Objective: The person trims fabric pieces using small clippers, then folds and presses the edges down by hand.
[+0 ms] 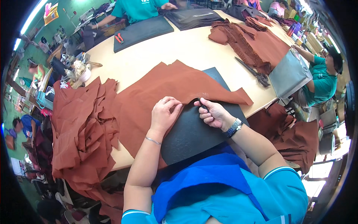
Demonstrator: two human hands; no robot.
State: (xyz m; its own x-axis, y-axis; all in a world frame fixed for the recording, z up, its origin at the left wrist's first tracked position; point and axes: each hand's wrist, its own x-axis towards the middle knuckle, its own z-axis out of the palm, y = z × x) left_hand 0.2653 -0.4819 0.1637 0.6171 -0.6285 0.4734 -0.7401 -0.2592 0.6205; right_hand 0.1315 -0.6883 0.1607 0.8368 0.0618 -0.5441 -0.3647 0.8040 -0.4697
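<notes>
A large reddish-brown sheet of leather or cloth (153, 87) lies over a black board (197, 138) at the front of the table. My left hand (164, 114) is closed on the sheet's near edge, thumb and fingers pinched together. Just to its right, my right hand (215, 115) is closed round a small black tool (203, 106), mostly hidden by the fingers, at the same edge. The sheet's edge curls up between the hands. Pale marks show on the sheet just above the right hand.
A heap of reddish-brown pieces (84, 127) hangs over the table's left edge. More brown pieces (253, 44) lie at the far right, beside a long dark tool (248, 67). A red cutter (119, 38) rests on a dark stack (143, 33). Co-workers (322, 78) stand around the table.
</notes>
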